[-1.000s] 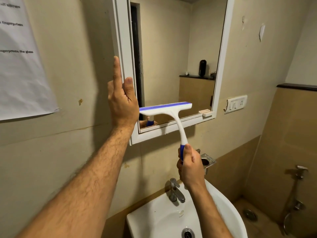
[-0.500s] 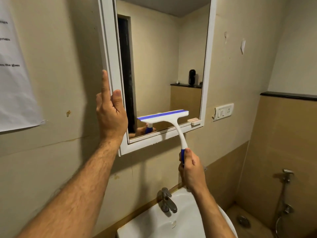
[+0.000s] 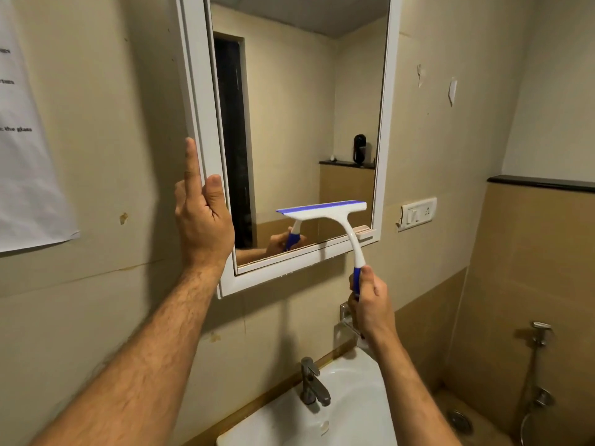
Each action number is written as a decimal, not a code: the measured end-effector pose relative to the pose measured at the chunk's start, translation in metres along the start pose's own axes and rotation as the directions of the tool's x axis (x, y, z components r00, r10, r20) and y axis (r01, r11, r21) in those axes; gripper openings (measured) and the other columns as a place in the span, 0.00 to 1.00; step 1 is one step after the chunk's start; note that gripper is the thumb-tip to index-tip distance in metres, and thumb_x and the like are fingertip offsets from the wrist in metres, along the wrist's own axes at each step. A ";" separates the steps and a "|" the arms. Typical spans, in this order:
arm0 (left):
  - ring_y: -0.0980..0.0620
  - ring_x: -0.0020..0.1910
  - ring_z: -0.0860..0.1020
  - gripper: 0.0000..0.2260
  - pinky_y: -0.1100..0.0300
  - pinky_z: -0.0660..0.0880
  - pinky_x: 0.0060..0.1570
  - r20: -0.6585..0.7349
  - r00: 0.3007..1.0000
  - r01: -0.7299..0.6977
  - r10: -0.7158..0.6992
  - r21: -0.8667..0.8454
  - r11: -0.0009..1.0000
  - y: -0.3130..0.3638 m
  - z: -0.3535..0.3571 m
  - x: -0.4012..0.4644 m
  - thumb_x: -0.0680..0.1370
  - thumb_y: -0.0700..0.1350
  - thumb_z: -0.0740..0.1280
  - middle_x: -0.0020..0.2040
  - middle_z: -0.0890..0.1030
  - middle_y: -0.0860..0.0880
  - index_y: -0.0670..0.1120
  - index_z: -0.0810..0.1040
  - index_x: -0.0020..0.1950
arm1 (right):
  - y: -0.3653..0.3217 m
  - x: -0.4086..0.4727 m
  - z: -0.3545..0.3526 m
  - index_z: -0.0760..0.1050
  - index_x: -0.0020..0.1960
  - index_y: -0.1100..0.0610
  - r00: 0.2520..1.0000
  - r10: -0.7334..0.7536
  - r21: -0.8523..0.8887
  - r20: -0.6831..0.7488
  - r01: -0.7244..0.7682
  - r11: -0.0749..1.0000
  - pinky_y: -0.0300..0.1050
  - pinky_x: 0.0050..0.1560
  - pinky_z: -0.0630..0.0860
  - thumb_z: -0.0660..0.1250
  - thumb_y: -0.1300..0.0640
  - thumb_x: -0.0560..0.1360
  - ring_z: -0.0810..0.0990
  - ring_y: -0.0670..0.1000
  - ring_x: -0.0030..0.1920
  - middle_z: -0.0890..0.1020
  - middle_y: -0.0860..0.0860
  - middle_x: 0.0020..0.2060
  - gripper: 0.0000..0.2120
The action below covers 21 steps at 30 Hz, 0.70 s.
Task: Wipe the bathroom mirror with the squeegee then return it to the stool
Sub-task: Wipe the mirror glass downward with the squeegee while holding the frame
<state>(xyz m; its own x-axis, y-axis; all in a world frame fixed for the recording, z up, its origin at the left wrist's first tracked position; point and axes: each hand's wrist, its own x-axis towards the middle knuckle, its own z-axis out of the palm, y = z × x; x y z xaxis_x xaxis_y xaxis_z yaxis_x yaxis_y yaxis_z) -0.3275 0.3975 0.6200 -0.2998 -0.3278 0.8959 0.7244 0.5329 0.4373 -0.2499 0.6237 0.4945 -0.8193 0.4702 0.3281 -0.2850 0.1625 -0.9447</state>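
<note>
The mirror (image 3: 299, 123) hangs on the beige wall in a white frame. A white squeegee (image 3: 325, 211) with a blue blade rests against the lower right part of the glass. My right hand (image 3: 370, 304) is closed around its blue handle below the frame. At the frame's left edge my left hand (image 3: 203, 217) holds on, thumb on the front and index finger pointing up the wall. The glass reflects the squeegee and my hand. No stool is in view.
A white sink (image 3: 347, 410) with a metal tap (image 3: 312, 381) sits below the mirror. A switch plate (image 3: 417, 214) is on the wall to the right, a hand spray (image 3: 541, 336) lower right. A paper notice (image 3: 25, 140) hangs at far left.
The squeegee has shifted right along the bottom of the glass, from the lower left to the lower right. The view has tilted up, showing more mirror. My left hand stays on the frame.
</note>
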 end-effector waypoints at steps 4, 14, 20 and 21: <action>0.62 0.41 0.67 0.22 0.77 0.64 0.43 -0.019 1.000 -0.015 0.015 -0.021 1.000 -0.002 0.003 -0.002 0.85 0.48 0.54 0.48 0.66 0.67 0.48 0.59 0.79 | 0.035 -0.015 -0.003 0.71 0.44 0.61 0.998 0.054 -0.013 -0.030 -0.054 0.998 0.42 0.28 0.68 0.51 0.38 0.77 0.68 0.49 0.27 0.71 0.54 0.29 0.26; 0.73 0.47 0.70 0.22 0.82 0.61 0.45 0.001 1.000 -0.008 0.008 -0.004 1.000 0.005 -0.002 -0.001 0.85 0.46 0.55 0.49 0.64 0.69 0.46 0.59 0.79 | -0.042 0.046 -0.008 0.71 0.49 0.67 0.997 -0.054 0.076 -0.064 0.059 0.995 0.40 0.22 0.63 0.50 0.41 0.81 0.64 0.44 0.21 0.66 0.51 0.27 0.28; 0.79 0.48 0.68 0.22 0.87 0.59 0.41 0.025 0.999 0.021 -0.022 0.019 1.000 0.008 -0.003 -0.001 0.85 0.47 0.54 0.50 0.65 0.71 0.48 0.58 0.79 | -0.008 0.036 -0.014 0.70 0.43 0.60 0.999 -0.025 0.057 -0.028 0.027 0.998 0.39 0.23 0.63 0.50 0.42 0.81 0.64 0.45 0.22 0.67 0.51 0.27 0.23; 0.77 0.50 0.69 0.22 0.87 0.59 0.41 0.027 0.999 0.019 -0.019 0.016 1.000 0.009 -0.003 0.000 0.85 0.47 0.54 0.53 0.67 0.70 0.48 0.57 0.79 | 0.004 0.029 -0.015 0.70 0.42 0.60 1.000 -0.017 0.058 -0.023 0.018 0.998 0.39 0.24 0.64 0.51 0.43 0.81 0.65 0.46 0.23 0.67 0.52 0.27 0.22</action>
<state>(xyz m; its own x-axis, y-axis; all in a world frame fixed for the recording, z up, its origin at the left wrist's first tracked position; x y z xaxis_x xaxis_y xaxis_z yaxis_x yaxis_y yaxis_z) -0.3188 0.4001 0.6234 -0.3301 -0.3169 0.8892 0.7089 0.5388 0.4552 -0.2671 0.6510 0.4997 -0.8028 0.4868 0.3442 -0.3284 0.1208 -0.9368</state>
